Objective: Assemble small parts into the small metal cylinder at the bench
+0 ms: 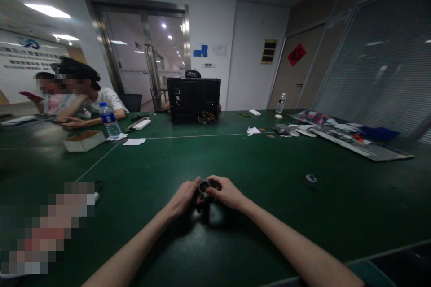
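Between both hands, just above the green table (158,242), is a small round grey piece (204,186) with a dark hollow middle. I cannot make out its exact kind. My left hand (183,197) grips its left side with curled fingers. From the right, my right hand (229,193) is closed on the same piece, its thumb against the front rim. The fingers hide part of it. Farther right, apart from both hands, a small pale ring-shaped thing (311,178) lies on the tabletop.
A black boxy device (194,98) stands across the table. At left are a water bottle (109,121), an open box (85,141) and a seated person (101,98). A board with scattered parts (363,145) lies at right; another bottle (281,103) stands behind.
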`<state>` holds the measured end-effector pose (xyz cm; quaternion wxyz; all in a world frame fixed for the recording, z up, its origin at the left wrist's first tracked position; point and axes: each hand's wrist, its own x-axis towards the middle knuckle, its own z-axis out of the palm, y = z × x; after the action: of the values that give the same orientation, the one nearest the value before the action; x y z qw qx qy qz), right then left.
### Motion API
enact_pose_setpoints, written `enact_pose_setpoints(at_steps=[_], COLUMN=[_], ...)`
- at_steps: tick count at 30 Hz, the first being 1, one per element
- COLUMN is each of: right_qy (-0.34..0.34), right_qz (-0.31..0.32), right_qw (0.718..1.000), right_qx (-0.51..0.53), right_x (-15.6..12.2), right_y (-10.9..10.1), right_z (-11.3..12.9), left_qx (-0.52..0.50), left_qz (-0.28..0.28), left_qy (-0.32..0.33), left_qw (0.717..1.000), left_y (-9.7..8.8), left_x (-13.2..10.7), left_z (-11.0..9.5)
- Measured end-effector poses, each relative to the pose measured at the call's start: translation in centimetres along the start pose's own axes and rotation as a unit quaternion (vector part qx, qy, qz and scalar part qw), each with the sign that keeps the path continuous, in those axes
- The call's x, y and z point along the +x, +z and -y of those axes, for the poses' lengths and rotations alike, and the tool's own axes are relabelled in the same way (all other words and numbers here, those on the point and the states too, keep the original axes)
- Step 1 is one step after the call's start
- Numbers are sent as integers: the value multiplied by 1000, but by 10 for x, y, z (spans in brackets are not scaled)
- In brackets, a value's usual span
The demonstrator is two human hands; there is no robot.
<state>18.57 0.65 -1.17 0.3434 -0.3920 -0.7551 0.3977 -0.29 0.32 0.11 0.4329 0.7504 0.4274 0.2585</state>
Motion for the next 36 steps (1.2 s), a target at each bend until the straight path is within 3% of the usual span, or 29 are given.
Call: enact_pose_setpoints(at_steps=[10, 18, 27, 36], right_qy=[4, -5, -17, -62], right_qz=[22, 15, -29, -63], right_qw=[997, 998, 999, 994], right_qx=[80, 57, -20, -71], right_x=[3, 2, -2, -3], right_y=[4, 3, 0, 2], right_z=[-12, -14, 1, -7], left_qx=[4, -6, -23, 40], left_qz=[3, -2, -29, -19], left_qy=[-1, 9, 17, 51], left_qw=[1000, 1000, 999, 998], left_y=[2, 2, 1, 1], left_x=[-1, 1, 4, 6], left_z=[-1, 4, 8, 6])
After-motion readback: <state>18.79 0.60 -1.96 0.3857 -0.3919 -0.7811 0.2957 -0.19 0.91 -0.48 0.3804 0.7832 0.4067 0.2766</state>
